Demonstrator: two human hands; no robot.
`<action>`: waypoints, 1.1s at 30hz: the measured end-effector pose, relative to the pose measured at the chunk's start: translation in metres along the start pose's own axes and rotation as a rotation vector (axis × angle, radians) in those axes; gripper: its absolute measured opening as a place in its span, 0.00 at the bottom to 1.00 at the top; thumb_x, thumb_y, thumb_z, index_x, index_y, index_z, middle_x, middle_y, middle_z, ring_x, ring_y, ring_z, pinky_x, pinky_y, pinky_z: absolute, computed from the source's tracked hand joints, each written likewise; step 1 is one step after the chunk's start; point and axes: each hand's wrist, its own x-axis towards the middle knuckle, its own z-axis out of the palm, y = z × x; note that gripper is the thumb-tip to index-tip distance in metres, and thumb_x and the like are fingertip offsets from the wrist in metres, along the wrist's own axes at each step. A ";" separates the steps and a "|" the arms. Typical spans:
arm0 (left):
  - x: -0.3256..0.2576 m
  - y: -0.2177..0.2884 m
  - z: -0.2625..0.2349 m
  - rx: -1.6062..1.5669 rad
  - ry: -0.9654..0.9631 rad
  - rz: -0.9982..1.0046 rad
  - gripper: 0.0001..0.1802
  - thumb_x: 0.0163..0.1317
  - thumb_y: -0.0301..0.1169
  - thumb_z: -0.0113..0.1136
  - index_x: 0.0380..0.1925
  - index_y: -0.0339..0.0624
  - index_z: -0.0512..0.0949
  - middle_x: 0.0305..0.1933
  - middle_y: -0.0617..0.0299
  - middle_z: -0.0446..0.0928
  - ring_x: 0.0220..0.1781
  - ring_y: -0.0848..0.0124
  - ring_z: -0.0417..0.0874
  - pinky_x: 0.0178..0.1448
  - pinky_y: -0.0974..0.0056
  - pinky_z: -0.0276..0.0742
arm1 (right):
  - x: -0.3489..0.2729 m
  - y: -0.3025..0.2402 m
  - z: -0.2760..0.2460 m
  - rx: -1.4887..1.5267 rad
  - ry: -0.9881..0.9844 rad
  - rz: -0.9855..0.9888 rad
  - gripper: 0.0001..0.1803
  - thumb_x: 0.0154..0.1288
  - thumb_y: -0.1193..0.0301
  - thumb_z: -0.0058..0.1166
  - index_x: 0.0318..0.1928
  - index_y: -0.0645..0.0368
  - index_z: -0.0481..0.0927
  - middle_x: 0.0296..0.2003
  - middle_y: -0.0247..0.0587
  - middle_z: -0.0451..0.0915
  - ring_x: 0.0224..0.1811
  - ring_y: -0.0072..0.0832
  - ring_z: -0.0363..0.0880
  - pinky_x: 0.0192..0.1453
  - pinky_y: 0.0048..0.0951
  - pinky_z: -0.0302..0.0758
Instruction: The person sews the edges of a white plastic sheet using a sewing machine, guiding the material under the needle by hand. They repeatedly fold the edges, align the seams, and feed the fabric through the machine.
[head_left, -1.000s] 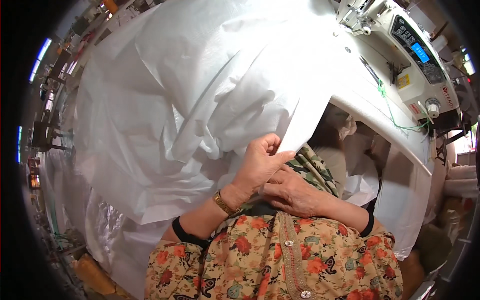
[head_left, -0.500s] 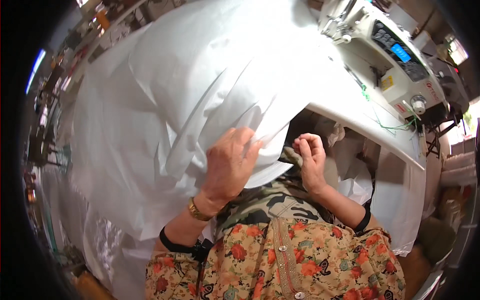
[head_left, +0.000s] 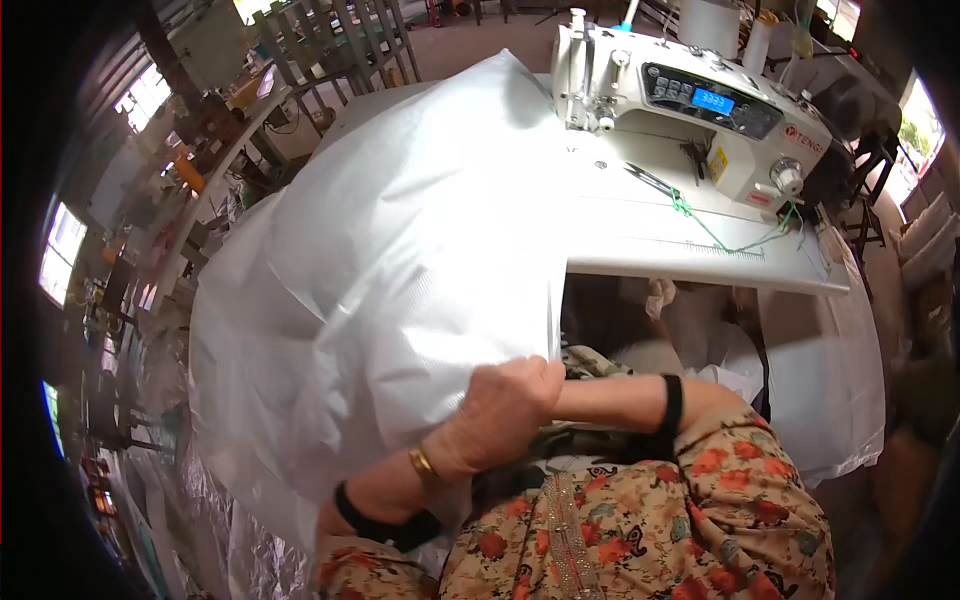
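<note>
A large white sheet (head_left: 400,270), which looks like woven plastic cloth, drapes over the sewing table (head_left: 690,250) and down toward my lap. My left hand (head_left: 508,405) is closed, gripping the sheet's near right edge. From the right my right forearm (head_left: 620,398) reaches across to that same edge. The right hand itself is hidden behind the left hand and the sheet, so its fingers do not show. Beyond the sheet stands a white sewing machine (head_left: 680,95) with a lit blue display.
Dark thread snips (head_left: 650,178) and tangled green thread (head_left: 715,232) lie on the table below the machine's arm. White material (head_left: 825,380) hangs at the right. A slatted wooden rack or chair (head_left: 335,45) stands at the far left, with a cluttered bench (head_left: 215,185) nearby.
My right hand has swung left to meet my left hand at the sheet's edge. The left hand has closed and moved lower right. The view has tilted up, showing more room.
</note>
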 end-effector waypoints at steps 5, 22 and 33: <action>-0.023 0.001 0.045 -0.021 0.286 -0.064 0.04 0.53 0.21 0.53 0.23 0.39 0.69 0.22 0.55 0.70 0.24 0.60 0.78 0.25 0.60 0.73 | -0.050 -0.009 -0.087 -0.293 0.494 0.195 0.15 0.68 0.66 0.48 0.38 0.67 0.81 0.35 0.52 0.84 0.38 0.33 0.83 0.45 0.39 0.78; 0.000 0.027 0.055 -0.293 0.395 -0.055 0.09 0.60 0.25 0.58 0.24 0.39 0.68 0.22 0.52 0.69 0.25 0.54 0.77 0.29 0.55 0.72 | 0.048 -0.051 -0.255 -1.073 0.781 0.568 0.14 0.59 0.71 0.54 0.42 0.67 0.83 0.43 0.58 0.84 0.47 0.49 0.84 0.52 0.42 0.79; -0.002 0.017 0.092 -0.304 0.367 -0.046 0.06 0.58 0.24 0.56 0.25 0.40 0.69 0.23 0.52 0.70 0.25 0.54 0.77 0.29 0.53 0.72 | 0.001 -0.049 -0.155 -1.252 0.725 0.518 0.13 0.61 0.76 0.46 0.43 0.73 0.74 0.26 0.56 0.83 0.31 0.49 0.84 0.37 0.46 0.79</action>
